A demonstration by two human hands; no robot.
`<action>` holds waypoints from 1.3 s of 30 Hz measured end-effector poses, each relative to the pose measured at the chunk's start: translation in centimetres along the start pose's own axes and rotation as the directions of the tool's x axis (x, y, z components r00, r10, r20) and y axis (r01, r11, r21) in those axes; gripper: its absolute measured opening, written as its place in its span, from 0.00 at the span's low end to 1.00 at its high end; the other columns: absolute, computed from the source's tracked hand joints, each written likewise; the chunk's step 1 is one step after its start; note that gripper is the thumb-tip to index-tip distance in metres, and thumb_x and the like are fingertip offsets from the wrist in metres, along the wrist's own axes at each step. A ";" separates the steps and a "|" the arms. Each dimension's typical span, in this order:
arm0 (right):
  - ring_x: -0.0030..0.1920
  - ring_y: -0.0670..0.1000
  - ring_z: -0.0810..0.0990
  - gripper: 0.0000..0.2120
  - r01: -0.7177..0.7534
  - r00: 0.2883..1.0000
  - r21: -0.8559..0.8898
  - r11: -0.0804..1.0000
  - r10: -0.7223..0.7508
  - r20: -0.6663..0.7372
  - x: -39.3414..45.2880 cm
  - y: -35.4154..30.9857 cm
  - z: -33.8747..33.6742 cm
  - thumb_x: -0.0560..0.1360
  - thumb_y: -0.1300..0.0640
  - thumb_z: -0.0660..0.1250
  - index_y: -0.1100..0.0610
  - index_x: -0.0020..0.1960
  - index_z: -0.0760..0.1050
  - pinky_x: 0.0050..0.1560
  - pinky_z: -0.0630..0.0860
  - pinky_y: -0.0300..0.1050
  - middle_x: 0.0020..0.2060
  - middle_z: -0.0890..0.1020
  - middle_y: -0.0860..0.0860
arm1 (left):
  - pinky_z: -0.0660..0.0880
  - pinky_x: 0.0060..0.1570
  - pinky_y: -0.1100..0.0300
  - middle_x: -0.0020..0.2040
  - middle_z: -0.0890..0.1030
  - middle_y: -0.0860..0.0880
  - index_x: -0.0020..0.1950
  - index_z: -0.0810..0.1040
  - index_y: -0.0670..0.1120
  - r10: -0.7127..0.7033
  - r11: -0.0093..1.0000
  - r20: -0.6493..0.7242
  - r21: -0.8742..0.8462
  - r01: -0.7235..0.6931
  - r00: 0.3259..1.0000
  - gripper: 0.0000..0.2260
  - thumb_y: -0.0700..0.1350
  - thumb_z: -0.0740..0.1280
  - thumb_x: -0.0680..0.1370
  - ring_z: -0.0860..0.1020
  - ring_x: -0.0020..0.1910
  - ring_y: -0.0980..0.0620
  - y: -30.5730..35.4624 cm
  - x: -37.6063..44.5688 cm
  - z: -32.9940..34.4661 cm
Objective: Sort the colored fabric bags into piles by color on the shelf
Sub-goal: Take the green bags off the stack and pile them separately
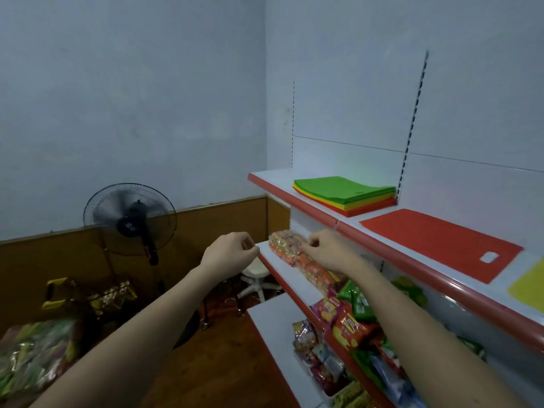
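While both my arms reach forward, my left hand [232, 250] hangs in the air just off the end of the white, red-edged middle shelf [290, 276], fingers curled in on themselves and holding nothing. My right hand [326, 248] is curled too, hovering over that shelf beside the orange-and-yellow plastic snack packets [287, 245]; whether it pinches anything I cannot tell. Above, on the top shelf [312, 209], the mixed stack of flat fabric bags [346, 194], green on top with yellow and red beneath, lies at the left end against the back panel. Just right of it lies a single flat red fabric bag [441, 242], then a yellow fabric bag [528, 285] at the frame's edge. Lower shelves carry coloured snack bags [350, 319].
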State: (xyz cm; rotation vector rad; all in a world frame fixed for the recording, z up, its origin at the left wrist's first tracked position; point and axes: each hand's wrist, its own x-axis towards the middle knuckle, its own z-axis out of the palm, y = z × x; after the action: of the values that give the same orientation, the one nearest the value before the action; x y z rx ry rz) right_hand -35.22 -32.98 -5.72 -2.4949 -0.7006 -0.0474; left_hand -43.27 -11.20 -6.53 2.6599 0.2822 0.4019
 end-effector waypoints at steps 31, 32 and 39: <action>0.39 0.56 0.79 0.09 -0.236 0.950 -0.034 0.971 0.223 -0.218 30.9 1.0 5.3 0.76 0.53 0.63 0.55 0.41 0.78 0.40 0.76 0.50 0.36 0.82 0.51 | 0.81 0.43 0.56 0.48 0.80 0.57 0.56 0.78 0.53 0.286 0.936 0.115 -0.245 -0.251 0.951 0.10 0.55 0.63 0.79 0.81 0.44 0.56 -11.6 36.0 3.4; 0.40 0.56 0.79 0.09 -0.255 0.937 -0.029 0.967 0.239 -0.256 31.2 1.2 5.2 0.76 0.53 0.63 0.55 0.41 0.78 0.40 0.75 0.50 0.35 0.81 0.51 | 0.81 0.46 0.56 0.48 0.80 0.56 0.56 0.79 0.52 0.313 0.925 0.126 -0.264 -0.272 0.941 0.10 0.54 0.63 0.79 0.80 0.45 0.57 -11.7 37.0 3.5; 0.36 0.56 0.77 0.05 -0.395 0.777 0.025 0.918 0.349 -0.524 32.3 3.5 2.6 0.76 0.56 0.63 0.53 0.50 0.76 0.40 0.74 0.50 0.31 0.78 0.52 | 0.78 0.52 0.52 0.48 0.82 0.54 0.50 0.81 0.52 0.452 0.852 0.158 -0.369 -0.372 0.878 0.07 0.52 0.65 0.79 0.79 0.48 0.54 -9.1 44.2 5.6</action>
State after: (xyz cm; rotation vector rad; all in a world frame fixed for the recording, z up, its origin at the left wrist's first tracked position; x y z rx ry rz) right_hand -5.82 -18.92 -4.05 -2.4840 0.0312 -0.5962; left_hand -1.25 6.17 -5.03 2.3865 -0.4149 0.2245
